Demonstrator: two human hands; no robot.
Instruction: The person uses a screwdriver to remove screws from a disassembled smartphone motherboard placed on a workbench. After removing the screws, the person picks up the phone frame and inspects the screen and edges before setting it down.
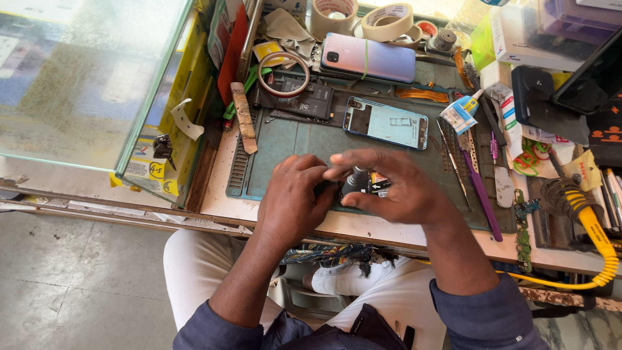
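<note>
Down at lower centre of the frame, we've got our left hand (293, 198) and right hand (389, 188) both pinching a small dark part (357, 181) between them, right nearer.

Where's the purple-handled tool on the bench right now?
In the head view, the purple-handled tool lies on the right side of the green work mat, just right of the right hand, beside the metal tweezers.

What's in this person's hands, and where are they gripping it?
Both hands pinch a small dark part over the green mat: right hand by its top and sides, left hand at its left end. What it is cannot be told.
</note>
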